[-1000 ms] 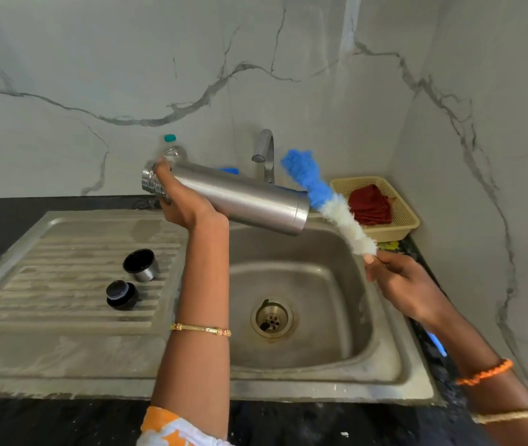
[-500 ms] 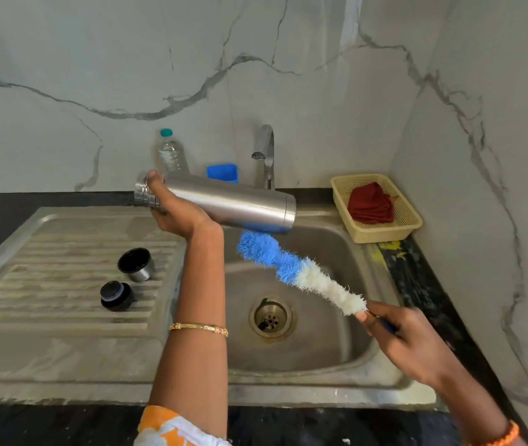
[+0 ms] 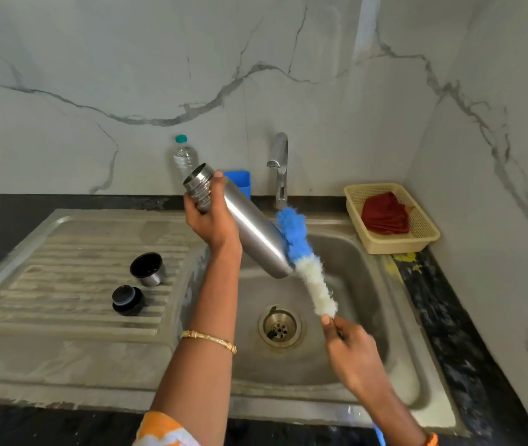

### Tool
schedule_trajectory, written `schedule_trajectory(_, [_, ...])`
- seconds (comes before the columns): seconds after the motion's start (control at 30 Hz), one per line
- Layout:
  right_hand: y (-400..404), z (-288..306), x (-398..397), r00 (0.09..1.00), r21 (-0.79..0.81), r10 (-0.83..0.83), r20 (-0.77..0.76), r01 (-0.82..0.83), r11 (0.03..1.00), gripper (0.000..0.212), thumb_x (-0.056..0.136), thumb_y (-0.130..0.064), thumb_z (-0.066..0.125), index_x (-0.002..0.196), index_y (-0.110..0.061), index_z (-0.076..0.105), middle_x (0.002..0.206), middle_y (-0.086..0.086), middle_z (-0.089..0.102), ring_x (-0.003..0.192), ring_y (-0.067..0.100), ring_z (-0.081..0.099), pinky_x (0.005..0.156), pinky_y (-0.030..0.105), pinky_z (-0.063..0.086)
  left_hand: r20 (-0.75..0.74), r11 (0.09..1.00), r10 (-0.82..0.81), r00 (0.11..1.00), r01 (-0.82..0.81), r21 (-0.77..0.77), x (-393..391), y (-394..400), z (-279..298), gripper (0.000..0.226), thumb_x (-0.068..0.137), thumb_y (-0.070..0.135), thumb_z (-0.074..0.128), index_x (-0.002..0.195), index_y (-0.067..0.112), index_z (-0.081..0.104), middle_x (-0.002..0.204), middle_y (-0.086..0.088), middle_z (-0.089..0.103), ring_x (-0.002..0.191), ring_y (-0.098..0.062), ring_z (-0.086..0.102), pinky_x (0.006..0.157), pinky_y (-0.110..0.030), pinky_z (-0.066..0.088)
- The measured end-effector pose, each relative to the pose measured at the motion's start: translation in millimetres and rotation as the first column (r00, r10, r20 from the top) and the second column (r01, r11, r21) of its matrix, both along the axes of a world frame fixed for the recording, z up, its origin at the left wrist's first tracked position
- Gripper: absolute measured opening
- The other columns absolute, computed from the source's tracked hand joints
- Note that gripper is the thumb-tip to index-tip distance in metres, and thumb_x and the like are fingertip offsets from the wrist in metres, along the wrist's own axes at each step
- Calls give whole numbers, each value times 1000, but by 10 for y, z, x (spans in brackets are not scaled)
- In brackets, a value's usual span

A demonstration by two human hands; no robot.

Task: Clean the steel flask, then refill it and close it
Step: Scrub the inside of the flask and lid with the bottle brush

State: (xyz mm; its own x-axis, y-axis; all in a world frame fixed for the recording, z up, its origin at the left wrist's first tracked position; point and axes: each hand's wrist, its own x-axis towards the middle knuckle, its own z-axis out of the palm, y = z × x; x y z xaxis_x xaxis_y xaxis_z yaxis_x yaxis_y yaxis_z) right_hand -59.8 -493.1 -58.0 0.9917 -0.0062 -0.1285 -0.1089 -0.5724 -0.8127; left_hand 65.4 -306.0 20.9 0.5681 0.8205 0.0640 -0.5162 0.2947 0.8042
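My left hand [image 3: 212, 220] grips the steel flask [image 3: 249, 230] near its threaded neck, holding it tilted over the sink basin [image 3: 352, 268] with the open mouth up-left and the base down-right. My right hand [image 3: 352, 352] holds the handle of a blue and white bottle brush [image 3: 304, 262]; its bristles lie against the flask's lower side. The flask's steel cup [image 3: 147, 268] and black stopper [image 3: 126, 299] rest on the drainboard [image 3: 63, 252].
A tap [image 3: 280, 169] stands behind the basin, with a plastic water bottle [image 3: 185, 156] and a blue container [image 3: 240, 183] to its left. A beige basket [image 3: 417, 233] with a red cloth [image 3: 384, 214] sits at the back right. The drain [image 3: 280, 326] lies below the brush.
The flask has tipped from lying nearly level to base-down. The brush has swung from under the flask up against its right side.
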Motion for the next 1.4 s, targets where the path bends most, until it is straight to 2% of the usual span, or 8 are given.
schedule_trajectory(0.23, [166, 521, 374, 986, -64, 90, 144, -82, 995, 43, 98, -34, 41, 60, -14, 43, 55, -3, 48, 58, 15, 47, 49, 18, 32, -78, 952, -259, 963, 269, 150, -38, -117, -68, 22, 83, 15, 74, 99, 24, 60, 91, 6, 66, 79, -2, 63, 72, -17, 50])
schedule_trajectory(0.47, [-237, 150, 260, 966, -106, 66, -250, -95, 990, 34, 97, -35, 41, 83, -14, 64, 62, -5, 50, 55, 9, 46, 48, 22, 29, -114, 923, -293, 949, 312, 226, 44, 76, -46, 22, 78, 17, 79, 91, 21, 61, 83, 6, 64, 78, -8, 60, 75, -25, 51])
schedule_trajectory(0.67, [-38, 530, 346, 996, 50, 89, -6, -88, 995, 44, 97, -36, 42, 58, -18, 39, 44, -11, 40, 43, 5, 37, 48, 23, 28, -157, 871, -398, 904, 426, 244, 31, -53, -125, 28, 75, 12, 81, 92, 22, 61, 86, 4, 66, 77, -8, 63, 77, -29, 54])
schedule_trajectory(0.77, [-176, 396, 257, 991, -90, 88, -100, -97, 991, 44, 98, -34, 42, 58, -15, 41, 53, -6, 44, 51, 9, 41, 48, 23, 29, -102, 882, -441, 892, 451, 137, 69, -2, -99, 26, 69, 18, 81, 88, 21, 64, 83, 3, 67, 79, -12, 64, 81, -36, 53])
schedule_trajectory(0.87, [-232, 359, 218, 985, -99, 77, -153, -93, 991, 42, 98, -34, 42, 59, -17, 45, 55, -5, 46, 51, 10, 42, 49, 23, 29, -146, 851, -452, 880, 474, 228, 75, 23, -99, 25, 72, 15, 81, 89, 19, 63, 81, 5, 66, 74, -8, 63, 74, -29, 53])
schedule_trajectory(1.1, [-41, 356, 142, 980, -71, 97, 175, -86, 994, 45, 98, -29, 45, 56, -14, 36, 48, -2, 39, 46, 13, 36, 44, 18, 29, -216, 909, -361, 907, 394, 136, 59, -39, -179, 32, 70, 19, 84, 90, 22, 60, 87, 1, 66, 85, -17, 62, 93, -46, 51])
schedule_trajectory(1.27, [-297, -144, 26, 994, -126, 73, 79, -63, 990, 43, 97, -29, 46, 56, -17, 38, 48, -2, 39, 50, 21, 40, 47, 21, 31, -214, 942, -299, 930, 323, 89, 52, 39, -197, 35, 75, 11, 81, 91, 18, 51, 84, 4, 61, 77, -10, 59, 79, -29, 51])
schedule_trajectory(1.4, [-181, -7, 61, 975, -69, 101, 196, -89, 994, 45, 97, -28, 47, 54, -23, 36, 43, -6, 34, 42, 11, 34, 45, 21, 30, -257, 936, -293, 921, 331, 120, 22, 43, -245, 39, 76, 11, 81, 95, 16, 47, 82, 6, 60, 68, -2, 58, 66, -15, 49])
